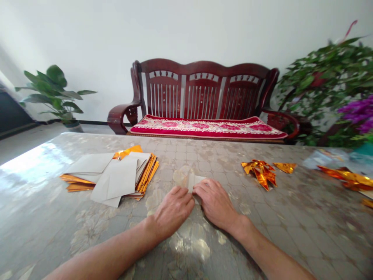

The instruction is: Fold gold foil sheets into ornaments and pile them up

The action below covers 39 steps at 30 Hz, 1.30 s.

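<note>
Behind the marbled table [87,233] stand a dark wooden bench [204,97] with a red cushion and leafy plants. Both hands meet at the table's middle, pressing a small pale folded paper [194,181] flat. Left hand [173,210] is curled, its fingertips pinching the paper's near left edge; right hand [214,202] lies half closed over the right side. A stack of gold-backed sheets [116,175] sits far left, well apart; finished gold folds [260,171] lie to the right. On this glossy top the paper could slide under uneven pressure, so the crease may land crooked
</note>
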Each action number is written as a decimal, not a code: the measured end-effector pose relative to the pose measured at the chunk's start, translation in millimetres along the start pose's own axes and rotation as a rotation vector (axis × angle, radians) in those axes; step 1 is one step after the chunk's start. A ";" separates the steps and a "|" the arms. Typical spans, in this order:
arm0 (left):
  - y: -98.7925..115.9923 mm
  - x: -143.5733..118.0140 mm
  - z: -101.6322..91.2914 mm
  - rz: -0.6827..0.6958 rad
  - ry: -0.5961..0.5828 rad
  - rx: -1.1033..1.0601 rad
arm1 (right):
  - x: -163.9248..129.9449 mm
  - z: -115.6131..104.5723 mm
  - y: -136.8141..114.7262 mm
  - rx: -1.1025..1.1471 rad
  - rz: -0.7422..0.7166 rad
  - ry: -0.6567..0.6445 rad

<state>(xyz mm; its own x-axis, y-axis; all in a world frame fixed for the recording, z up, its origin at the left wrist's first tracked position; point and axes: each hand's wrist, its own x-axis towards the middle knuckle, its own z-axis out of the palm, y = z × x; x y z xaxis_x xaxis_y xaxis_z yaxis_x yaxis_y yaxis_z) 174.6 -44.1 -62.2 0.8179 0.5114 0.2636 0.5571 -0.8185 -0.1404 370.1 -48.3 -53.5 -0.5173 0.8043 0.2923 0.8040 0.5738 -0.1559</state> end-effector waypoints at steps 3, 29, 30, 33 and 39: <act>-3.6 -1.8 2.0 0.017 0.003 -0.005 | 0.2 0.3 2.7 0.008 0.002 0.019; -17.6 -5.2 -4.8 -0.099 -0.041 -0.198 | -8.8 -32.2 4.0 0.018 0.070 -0.182; -17.1 -5.2 -6.8 -0.103 -0.041 -0.207 | -10.2 -33.2 1.2 0.007 0.068 -0.192; -16.1 -5.7 -12.4 -0.105 -0.043 -0.225 | -12.9 -30.9 -6.0 -0.053 0.061 -0.198; -17.1 -5.9 -15.0 -0.144 -0.067 -0.260 | -10.9 -20.2 -4.8 -0.107 0.069 -0.154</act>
<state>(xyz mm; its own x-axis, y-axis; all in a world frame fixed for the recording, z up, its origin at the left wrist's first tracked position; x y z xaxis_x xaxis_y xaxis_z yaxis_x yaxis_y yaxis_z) 158.1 -37.0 -47.0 0.7459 0.6359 0.1980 0.6192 -0.7716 0.1454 377.8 -63.0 -36.9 -0.4924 0.8597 0.1358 0.8611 0.5039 -0.0674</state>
